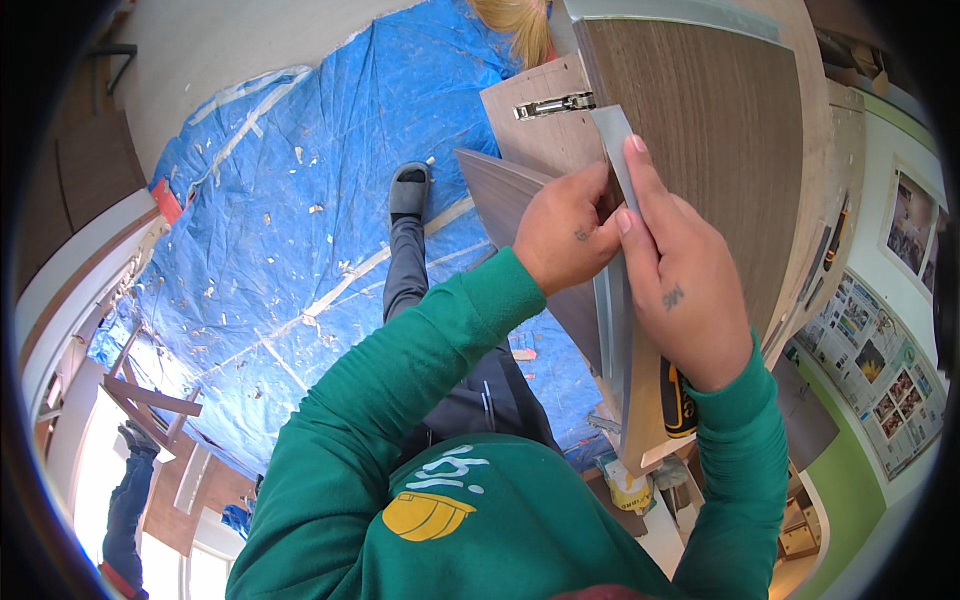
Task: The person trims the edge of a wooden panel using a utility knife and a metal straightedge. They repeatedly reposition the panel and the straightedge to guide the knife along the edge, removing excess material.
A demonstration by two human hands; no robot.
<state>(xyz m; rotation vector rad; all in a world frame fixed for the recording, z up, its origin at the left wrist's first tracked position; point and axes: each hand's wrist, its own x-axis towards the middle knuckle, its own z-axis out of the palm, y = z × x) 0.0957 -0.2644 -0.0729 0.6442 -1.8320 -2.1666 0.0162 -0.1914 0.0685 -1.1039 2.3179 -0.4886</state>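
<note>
A brown wood-grain panel [700, 150] lies before me to the right, with a long grey edge strip [614, 130] along its left side. My left hand [570, 230] is closed at the strip from the left, its fingertips partly hidden behind it. From the other side my right hand [685, 270] closes on the same strip, the index finger stretched along its face and the thumb near my left hand. Just beyond them, a metal cabinet hinge [553, 106] is fixed to a pale wooden board [540, 130].
Below my right wrist rests a black-and-yellow tool [677, 400], its kind unclear. An orange-and-black cutter knife [837, 238] lies on the bench's right side. Scraps litter a blue tarp [330, 220] on the floor. Another person's leg [128, 520] shows at lower left, and blond hair [520, 25] at the top.
</note>
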